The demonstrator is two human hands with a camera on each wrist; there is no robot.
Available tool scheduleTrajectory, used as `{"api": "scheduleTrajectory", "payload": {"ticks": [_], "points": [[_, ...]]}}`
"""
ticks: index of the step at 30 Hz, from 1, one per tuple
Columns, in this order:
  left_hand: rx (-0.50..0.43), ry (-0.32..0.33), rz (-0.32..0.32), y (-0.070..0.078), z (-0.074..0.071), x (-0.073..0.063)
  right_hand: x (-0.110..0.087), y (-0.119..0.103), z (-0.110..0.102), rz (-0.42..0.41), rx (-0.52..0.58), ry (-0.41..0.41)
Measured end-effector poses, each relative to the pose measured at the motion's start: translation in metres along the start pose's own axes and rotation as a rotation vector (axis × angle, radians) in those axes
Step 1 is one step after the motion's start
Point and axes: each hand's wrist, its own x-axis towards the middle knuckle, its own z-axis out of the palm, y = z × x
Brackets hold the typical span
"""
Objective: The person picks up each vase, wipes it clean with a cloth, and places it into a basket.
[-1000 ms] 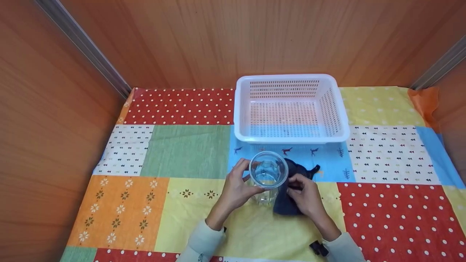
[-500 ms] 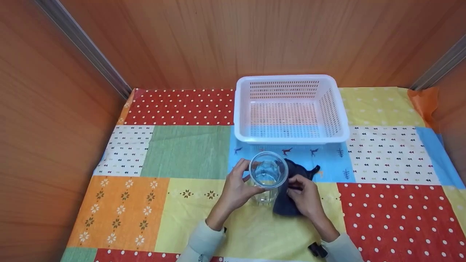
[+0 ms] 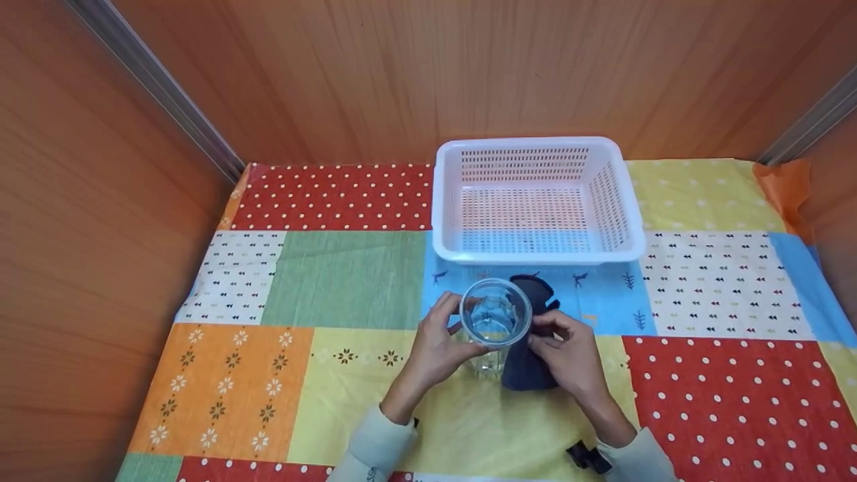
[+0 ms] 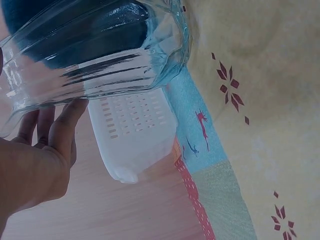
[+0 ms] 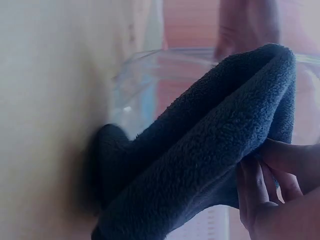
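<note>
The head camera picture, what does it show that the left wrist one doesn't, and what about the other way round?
Only the head view: the right hand and both pale sleeves.

Only the left wrist view: a close look at the long ridges along the side of the glass.

Both: the left hand holding that glass, the dark cloth, the white basket and the patchwork tablecloth.

- The dark cloth's (image 3: pixel 529 368) far end, spread out to the right earlier, now stands narrower beside the glass (image 3: pixel 494 325) and reaches nearer the basket (image 3: pixel 537 257).
- Its thin dark tip no longer sticks out far right.
- The right hand (image 3: pixel 574 349) sits slightly farther right.
</note>
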Motion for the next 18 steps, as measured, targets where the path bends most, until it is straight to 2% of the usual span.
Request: {"api": "scheduleTrajectory", "payload": {"ticks": [8, 12, 18], "points": [[0.008, 0.011, 0.029, -0.0013, 0.0005, 0.0002, -0.001, -0.0086, -0.0008, -0.043, 0.077, 0.024], [-0.001, 0.002, 0.019, -0.0006, -0.0006, 0.0002, -0.0025, -0.0072, 0.0, -0.048, 0.105, 0.032], [-0.007, -0.006, 0.014, -0.0005, -0.0005, -0.0002, -0.0021, -0.0043, 0.0001, -0.075, 0.045, 0.007]]}}
